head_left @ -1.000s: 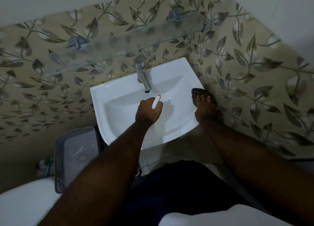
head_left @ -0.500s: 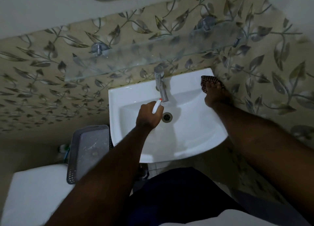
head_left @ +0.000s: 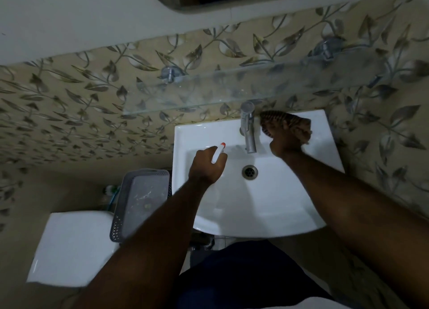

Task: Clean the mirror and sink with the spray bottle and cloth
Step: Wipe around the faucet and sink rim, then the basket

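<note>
Over sink I keep left hand clenched on spray bottle, nozzle toward basin; right hand presses gripped cloth beside tap, ready for wiping.

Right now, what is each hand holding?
Left hand: closed on the spray bottle.
Right hand: closed on the cloth, by the faucet.

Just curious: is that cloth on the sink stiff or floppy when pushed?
Probably floppy: the cloth bunches under the right hand beside the tap. Likely light, and it should slide easily over the sink's smooth rim.
</note>
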